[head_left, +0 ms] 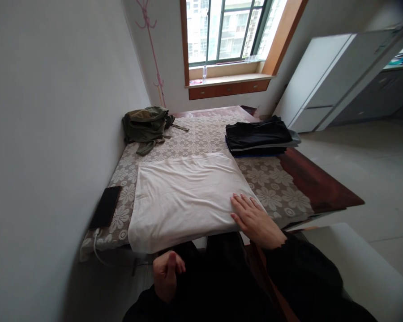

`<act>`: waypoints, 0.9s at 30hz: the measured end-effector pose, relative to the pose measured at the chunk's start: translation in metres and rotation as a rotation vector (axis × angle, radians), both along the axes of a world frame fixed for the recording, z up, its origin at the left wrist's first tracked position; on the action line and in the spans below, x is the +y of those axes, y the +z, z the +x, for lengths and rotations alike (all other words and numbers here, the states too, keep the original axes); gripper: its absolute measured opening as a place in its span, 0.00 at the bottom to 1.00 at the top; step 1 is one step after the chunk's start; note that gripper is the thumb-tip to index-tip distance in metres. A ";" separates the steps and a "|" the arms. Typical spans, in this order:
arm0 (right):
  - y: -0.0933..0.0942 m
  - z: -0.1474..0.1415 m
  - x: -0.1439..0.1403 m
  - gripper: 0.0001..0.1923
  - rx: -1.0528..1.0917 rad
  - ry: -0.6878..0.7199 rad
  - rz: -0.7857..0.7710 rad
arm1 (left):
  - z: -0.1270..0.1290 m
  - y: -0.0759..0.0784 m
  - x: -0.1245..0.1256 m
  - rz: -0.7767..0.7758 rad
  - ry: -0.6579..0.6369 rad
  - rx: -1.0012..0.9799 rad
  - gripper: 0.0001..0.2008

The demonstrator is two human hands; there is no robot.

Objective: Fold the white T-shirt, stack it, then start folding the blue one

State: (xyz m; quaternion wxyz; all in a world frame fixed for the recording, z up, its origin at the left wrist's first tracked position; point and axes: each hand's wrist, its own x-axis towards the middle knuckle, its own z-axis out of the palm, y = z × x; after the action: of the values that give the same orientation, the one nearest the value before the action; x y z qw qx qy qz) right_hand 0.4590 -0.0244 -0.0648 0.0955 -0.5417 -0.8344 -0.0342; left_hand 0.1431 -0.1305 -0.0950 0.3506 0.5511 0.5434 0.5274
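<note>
A white piece of folded fabric [184,197], perhaps a garment, lies spread with soft wrinkles on the near part of the table, its front edge hanging slightly over. My right hand [257,220] rests flat on its right side, palm down, fingers stretched out. Below the table's near edge, in front of my body, my left hand [168,273] is curled with the thumb on top, apart from the fabric. No object shows in it. Farther back on the right sits a stack of folded dark clothes [258,136], with a grey layer among them.
A lace-patterned cloth [201,136] covers the wooden table [319,183]. An olive backpack [146,127] lies at the back left. A phone [105,207] with a white cable [96,246] is near the left wall. A pale seat [349,259] stands at the right.
</note>
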 end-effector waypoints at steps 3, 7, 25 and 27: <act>0.009 -0.051 0.004 0.29 0.058 0.034 -0.049 | 0.020 0.041 0.028 0.164 -0.258 0.282 0.26; 0.004 -0.106 0.017 0.29 0.103 0.060 -0.062 | 0.038 0.063 0.086 0.139 -0.251 0.848 0.23; -0.009 -0.101 0.045 0.33 0.096 -0.076 0.035 | 0.037 0.033 0.140 0.070 -0.093 1.242 0.32; -0.014 -0.079 0.047 0.34 0.083 -0.118 0.071 | 0.018 0.034 0.137 0.043 -0.051 1.248 0.32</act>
State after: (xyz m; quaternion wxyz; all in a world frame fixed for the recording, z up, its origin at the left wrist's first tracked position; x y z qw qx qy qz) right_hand 0.3798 0.0222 -0.0783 0.1469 -0.5873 -0.7946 -0.0471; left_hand 0.1614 0.0062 -0.0606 -0.0316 0.7749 0.6219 0.1085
